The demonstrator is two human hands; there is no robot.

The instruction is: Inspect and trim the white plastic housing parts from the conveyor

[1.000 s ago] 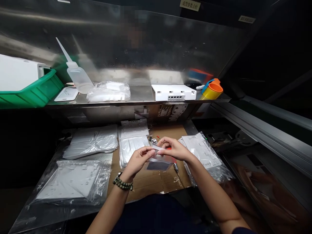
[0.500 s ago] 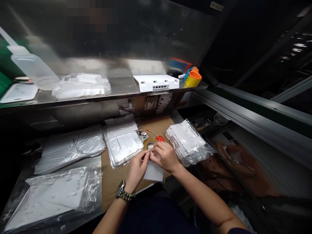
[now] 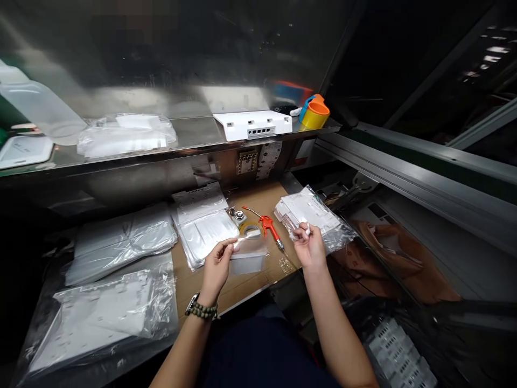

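My left hand (image 3: 217,263) pinches the top edge of a small clear plastic bag (image 3: 247,257), which hangs over the cardboard sheet (image 3: 258,207) on the bench. My right hand (image 3: 308,243) is closed on a small white piece (image 3: 307,228) at the near edge of a bagged stack of white plastic parts (image 3: 309,215). A red-handled tool (image 3: 269,226) and a roll of clear tape (image 3: 249,229) lie between my two hands. A small round metal part (image 3: 239,215) sits just behind the tape.
Bagged white panels lie left: one stack (image 3: 205,231) by my left hand, another (image 3: 121,240) further left, a large bag (image 3: 105,312) at the near edge. The metal shelf (image 3: 194,143) holds a white box with ports (image 3: 253,124), a bag, a squeeze bottle (image 3: 40,108) and colourful cups (image 3: 313,112). A rail (image 3: 424,183) runs right.
My hands were together on the small clear bag. Now my right hand has let go and moved right to the bagged white parts; my left hand still holds the bag. The view shifted right.
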